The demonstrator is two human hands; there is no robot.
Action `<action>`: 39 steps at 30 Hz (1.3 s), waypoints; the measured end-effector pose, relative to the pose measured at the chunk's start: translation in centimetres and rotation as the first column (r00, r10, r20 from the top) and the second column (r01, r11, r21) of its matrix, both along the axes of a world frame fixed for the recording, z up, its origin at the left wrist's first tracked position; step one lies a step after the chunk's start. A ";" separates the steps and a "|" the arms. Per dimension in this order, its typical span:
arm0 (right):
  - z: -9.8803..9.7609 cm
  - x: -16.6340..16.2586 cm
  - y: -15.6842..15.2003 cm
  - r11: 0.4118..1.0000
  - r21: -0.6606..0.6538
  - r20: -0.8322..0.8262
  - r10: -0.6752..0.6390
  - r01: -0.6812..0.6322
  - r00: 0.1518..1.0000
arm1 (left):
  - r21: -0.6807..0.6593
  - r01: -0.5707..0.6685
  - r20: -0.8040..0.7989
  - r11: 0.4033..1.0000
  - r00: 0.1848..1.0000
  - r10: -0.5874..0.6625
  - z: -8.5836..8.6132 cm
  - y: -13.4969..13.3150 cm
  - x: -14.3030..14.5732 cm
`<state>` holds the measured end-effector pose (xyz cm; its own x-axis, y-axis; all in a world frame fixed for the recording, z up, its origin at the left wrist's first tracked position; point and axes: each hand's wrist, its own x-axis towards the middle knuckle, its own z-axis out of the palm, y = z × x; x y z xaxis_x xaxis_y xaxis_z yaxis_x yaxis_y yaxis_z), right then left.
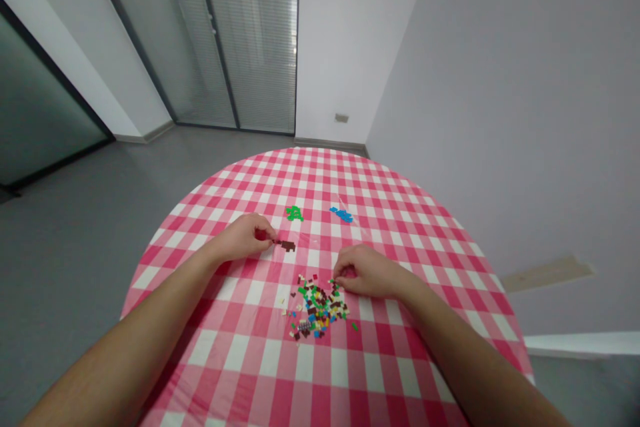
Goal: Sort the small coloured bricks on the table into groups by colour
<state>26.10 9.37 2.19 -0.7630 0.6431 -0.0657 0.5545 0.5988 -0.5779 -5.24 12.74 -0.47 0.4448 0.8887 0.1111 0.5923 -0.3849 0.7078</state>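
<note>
Above the small group of dark brown building bricks [289, 246], left of the table's middle, my left hand [249, 236] is closed in a pinch. A tiny brown brick [277, 241] shows at its fingertips. My right hand [369, 271] reaches the upper right edge of a mixed pile of small building bricks [320, 307], in green, brown, yellow, blue, white and red. Its thumb and fingers are pressed together beside the pile. Whatever lies between those fingertips is too small to make out.
Farther back lie a cluster of green bricks [295, 213] and a cluster of blue bricks [343, 215]. Everything rests on a round table with a red and white checked tablecloth [320, 167]. Beyond it are a glass partition [250, 47] and a wall [500, 113].
</note>
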 end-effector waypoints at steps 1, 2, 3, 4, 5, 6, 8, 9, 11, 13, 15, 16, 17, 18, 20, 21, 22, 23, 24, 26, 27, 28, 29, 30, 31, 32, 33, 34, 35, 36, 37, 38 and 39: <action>0.0 0.0 0.0 1.000 -0.003 -0.004 -0.003 0.003 1.000 | 0.007 -0.002 -0.008 1.000 1.000 0.002 -0.1 0.1 0.0; 0.0 -0.1 -0.1 1.000 -0.008 -0.009 -0.008 0.008 1.000 | 0.010 -0.003 -0.014 1.000 1.000 0.003 -0.3 0.1 -0.1; 0.0 -0.1 -0.1 1.000 -0.015 -0.013 -0.012 0.012 1.000 | 0.008 -0.004 -0.018 1.000 1.000 0.004 -0.4 0.2 -0.1; 0.0 -0.1 -0.1 1.000 -0.023 -0.018 -0.017 0.017 1.000 | 0.003 -0.006 -0.019 1.000 1.000 0.006 -0.6 0.3 -0.1; 0.0 -0.1 -0.1 0.999 -0.032 -0.021 -0.021 0.020 1.000 | -0.005 -0.010 -0.016 1.000 1.000 0.010 -0.8 0.3 -0.1; 0.0 -0.1 -0.1 0.999 -0.040 -0.023 -0.026 0.025 0.999 | -0.014 -0.016 -0.013 1.000 1.000 0.016 -1.0 0.4 -0.2; 0.0 0.0 -0.1 0.998 -0.051 -0.020 -0.030 0.029 0.999 | -0.035 -0.025 -0.001 0.999 1.000 0.025 -1.2 0.5 -0.2; -0.1 0.0 -0.1 0.998 -0.050 -0.017 -0.029 0.028 0.999 | -0.041 -0.021 0.006 0.999 1.000 0.022 -1.3 0.5 -0.2; -0.1 0.1 0.0 0.999 -0.037 -0.012 -0.023 0.022 1.000 | -0.050 -0.002 0.017 0.999 1.000 0.003 -1.4 0.6 -0.2; -0.3 0.0 0.0 1.000 -0.018 -0.011 -0.018 0.018 1.000 | -0.055 0.012 0.018 0.998 1.000 -0.011 -1.4 0.6 -0.2; -0.6 -0.1 0.0 0.999 0.016 -0.021 -0.041 0.041 0.999 | -0.058 0.018 0.011 0.998 1.000 -0.018 -1.4 0.6 -0.2; -0.8 -0.3 0.0 0.997 0.037 -0.032 -0.066 0.067 0.997 | -0.054 0.021 0.010 0.998 1.000 -0.021 -1.4 0.6 -0.2; -1.1 -0.5 0.0 0.993 0.060 -0.049 -0.099 0.102 0.994 | -0.049 0.024 0.009 0.998 1.000 -0.023 -1.4 0.6 -0.2; -1.4 -0.7 0.0 0.987 0.081 -0.069 -0.135 0.141 0.988 | -0.045 0.027 0.006 0.999 1.000 -0.027 -1.4 0.6 -0.2; -1.9 -1.2 0.0 0.972 0.109 -0.109 -0.197 0.209 0.974 | -0.038 0.029 -0.004 0.999 1.000 -0.029 -1.3 0.6 -0.1; -2.1 -1.4 0.0 0.964 0.120 -0.123 -0.222 0.236 0.967 | -0.032 0.023 -0.010 0.999 1.000 -0.023 -1.3 0.5 -0.1; -2.3 -1.7 0.0 0.958 0.132 -0.128 -0.239 0.256 0.962 | -0.026 0.014 -0.016 1.000 1.000 -0.014 -1.3 0.5 -0.1; -2.5 -1.8 0.0 0.953 0.145 -0.127 -0.250 0.267 0.960 | -0.019 0.003 -0.020 1.000 1.000 -0.003 -1.3 0.5 -0.1; -2.6 -2.0 0.0 0.949 0.156 -0.123 -0.256 0.273 0.959 | -0.014 -0.010 -0.022 1.000 1.000 0.010 -1.3 0.5 -0.1; -2.7 -2.1 0.1 0.945 0.172 -0.117 -0.261 0.279 0.958 | -0.021 -0.025 -0.020 0.999 0.999 0.024 -1.3 0.5 -0.1; -2.7 -2.1 0.1 0.945 0.173 -0.118 -0.261 0.279 0.958 | -0.032 -0.023 -0.020 0.999 1.000 0.023 -1.3 0.5 -0.1; -2.7 -2.1 0.1 0.944 0.173 -0.122 -0.263 0.281 0.957 | -0.043 -0.019 -0.020 0.999 1.000 0.018 -1.3 0.4 -0.1; -2.7 -2.1 0.1 0.944 0.172 -0.126 -0.264 0.283 0.956 | -0.050 -0.015 -0.018 0.999 1.000 0.014 -1.3 0.4 -0.1; -2.7 -2.0 0.1 0.944 0.173 -0.125 -0.264 0.283 0.956 | -0.055 -0.010 -0.015 0.998 1.000 0.010 -1.2 0.4 -0.1; -2.7 -2.0 0.1 0.943 0.175 -0.124 -0.263 0.282 0.957 | -0.057 -0.006 -0.011 0.998 1.000 0.005 -1.2 0.4 -0.1; -2.7 -2.0 0.1 0.942 0.178 -0.122 -0.264 0.283 0.957 | -0.057 -0.002 -0.007 0.998 1.000 0.001 -1.1 0.4 -0.1; -2.7 -2.1 0.1 0.942 0.179 -0.120 -0.264 0.282 0.957 | -0.058 0.003 0.000 0.998 1.000 -0.003 -1.1 0.4 0.0; -2.7 -2.1 0.1 0.943 0.179 -0.119 -0.263 0.281 0.957 | -0.059 0.008 0.005 0.998 1.000 -0.007 -1.0 0.4 0.0; -2.7 -2.1 0.1 0.943 0.176 -0.121 -0.263 0.281 0.957 | -0.061 0.012 0.007 0.998 1.000 -0.011 -0.9 0.3 0.1; -2.7 -2.1 0.2 0.944 0.172 -0.127 -0.263 0.282 0.957 | -0.063 0.013 0.006 0.998 1.000 -0.013 -0.9 0.3 0.1; -2.6 -2.0 0.2 0.945 0.168 -0.135 -0.260 0.281 0.956 | -0.063 0.010 0.003 0.998 1.000 -0.010 -0.8 0.3 0.2; -2.6 -2.0 0.2 0.946 0.164 -0.144 -0.258 0.280 0.955 | -0.062 0.006 -0.001 0.998 1.000 -0.006 -0.8 0.2 0.3; -2.6 -1.9 0.2 0.947 0.160 -0.154 -0.255 0.278 0.955 | -0.060 0.004 -0.005 0.998 1.000 -0.004 -0.8 0.2 0.4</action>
<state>24.18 9.54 -0.43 -0.5563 0.8162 0.1561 0.6354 0.5388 -0.5530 -4.89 12.96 -1.24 0.4487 0.8920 0.0551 0.5947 -0.3440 0.7267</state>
